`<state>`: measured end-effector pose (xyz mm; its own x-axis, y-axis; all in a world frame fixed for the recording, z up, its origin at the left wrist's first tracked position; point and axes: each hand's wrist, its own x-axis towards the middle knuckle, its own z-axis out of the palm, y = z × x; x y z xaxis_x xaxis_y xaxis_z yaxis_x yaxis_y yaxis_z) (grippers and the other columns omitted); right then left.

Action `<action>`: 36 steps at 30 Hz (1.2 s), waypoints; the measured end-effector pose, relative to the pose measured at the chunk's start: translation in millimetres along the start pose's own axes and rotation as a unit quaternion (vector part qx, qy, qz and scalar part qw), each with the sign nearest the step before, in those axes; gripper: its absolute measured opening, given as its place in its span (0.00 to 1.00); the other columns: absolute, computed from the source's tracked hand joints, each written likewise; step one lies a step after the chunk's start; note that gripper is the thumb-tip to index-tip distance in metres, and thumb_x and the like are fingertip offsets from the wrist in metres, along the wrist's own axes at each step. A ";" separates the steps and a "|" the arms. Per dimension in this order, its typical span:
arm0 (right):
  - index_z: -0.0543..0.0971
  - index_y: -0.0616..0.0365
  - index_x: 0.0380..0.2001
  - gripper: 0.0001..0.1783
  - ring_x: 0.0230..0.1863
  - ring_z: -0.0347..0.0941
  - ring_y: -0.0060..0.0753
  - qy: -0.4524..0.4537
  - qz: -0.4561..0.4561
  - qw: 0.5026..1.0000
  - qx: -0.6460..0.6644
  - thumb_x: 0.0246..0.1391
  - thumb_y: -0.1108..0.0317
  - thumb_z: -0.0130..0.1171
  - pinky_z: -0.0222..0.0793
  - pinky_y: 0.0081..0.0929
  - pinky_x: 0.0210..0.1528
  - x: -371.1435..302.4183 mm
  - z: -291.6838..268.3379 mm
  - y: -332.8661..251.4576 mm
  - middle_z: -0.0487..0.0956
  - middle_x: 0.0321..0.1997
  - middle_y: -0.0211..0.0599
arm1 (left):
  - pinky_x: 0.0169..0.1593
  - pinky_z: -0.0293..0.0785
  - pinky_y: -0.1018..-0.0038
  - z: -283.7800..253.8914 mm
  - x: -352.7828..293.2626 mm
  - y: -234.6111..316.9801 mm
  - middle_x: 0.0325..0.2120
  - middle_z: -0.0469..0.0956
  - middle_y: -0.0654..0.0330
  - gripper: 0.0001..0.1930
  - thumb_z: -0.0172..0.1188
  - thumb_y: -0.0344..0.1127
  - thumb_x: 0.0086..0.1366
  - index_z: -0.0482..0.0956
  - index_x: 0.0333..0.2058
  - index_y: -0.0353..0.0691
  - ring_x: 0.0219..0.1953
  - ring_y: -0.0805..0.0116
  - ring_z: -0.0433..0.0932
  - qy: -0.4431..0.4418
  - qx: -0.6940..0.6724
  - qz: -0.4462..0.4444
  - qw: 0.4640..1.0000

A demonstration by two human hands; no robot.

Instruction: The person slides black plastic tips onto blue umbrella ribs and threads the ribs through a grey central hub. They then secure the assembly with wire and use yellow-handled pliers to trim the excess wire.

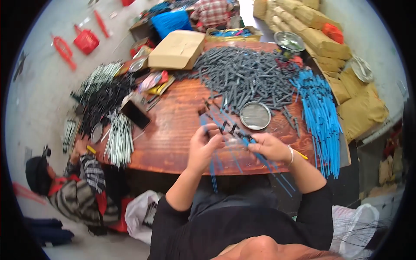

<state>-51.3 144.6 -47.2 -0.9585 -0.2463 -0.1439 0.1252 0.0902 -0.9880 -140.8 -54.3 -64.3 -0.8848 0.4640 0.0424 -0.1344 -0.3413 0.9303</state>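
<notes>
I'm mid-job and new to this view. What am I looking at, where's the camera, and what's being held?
No robot here: you see one person's bare left hand and right hand. The only picture comes from a wide fisheye camera on that person's head, looking down, so straight edges bend and picture left is their left.

On the brown table lie a heap of grey pieces, a round dish, a cardboard box and, toward the right edge, a pile of blue sticks. The right hand holds some thin blue sticks; blur hides whether the left holds any.
</notes>
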 end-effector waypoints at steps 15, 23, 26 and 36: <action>0.72 0.63 0.21 0.21 0.21 0.66 0.24 0.133 -0.159 0.978 -0.011 0.60 0.58 0.40 0.64 0.23 0.27 36.1 49.0 29.1 0.69 0.17 0.33 | 0.25 0.68 0.81 6.3 1.0 -4.9 0.21 0.71 0.62 0.04 0.50 0.29 0.62 0.69 0.35 0.37 0.20 0.77 0.69 0.046 -0.082 -0.006 0.996; 0.76 0.59 0.25 0.14 0.30 0.73 0.44 0.255 -0.170 0.911 -0.277 0.52 0.60 0.48 0.67 0.37 0.34 51.4 -38.0 66.3 0.76 0.26 0.45 | 0.18 0.57 0.82 -10.7 1.9 -17.1 0.17 0.68 0.63 0.01 0.50 0.28 0.62 0.69 0.33 0.38 0.14 0.80 0.60 -0.020 -0.147 -0.035 0.988; 0.75 0.58 0.19 0.10 0.30 0.72 0.46 0.488 -0.067 0.744 -0.451 0.44 0.63 0.52 0.67 0.39 0.34 35.2 -164.1 85.1 0.75 0.25 0.43 | 0.21 0.63 0.79 -9.8 -1.7 -17.4 0.12 0.61 0.68 0.03 0.48 0.29 0.63 0.69 0.35 0.40 0.14 0.75 0.63 -0.074 -0.149 -0.040 0.985; 0.75 0.54 0.19 0.07 0.31 0.75 0.44 0.579 0.264 0.491 -0.595 0.45 0.69 0.49 0.70 0.39 0.31 -28.7 -314.5 99.3 0.76 0.28 0.41 | 0.36 0.75 0.65 -17.1 -1.8 -14.5 0.23 0.75 0.54 0.06 0.50 0.28 0.62 0.72 0.37 0.34 0.28 0.60 0.76 -0.138 -0.013 -0.043 0.989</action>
<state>-92.0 464.1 -123.7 -0.4616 0.7668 0.4460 0.8568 0.5156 0.0003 -144.8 -64.2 -84.1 -0.7150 0.6961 0.0651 -0.2175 -0.3100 0.9255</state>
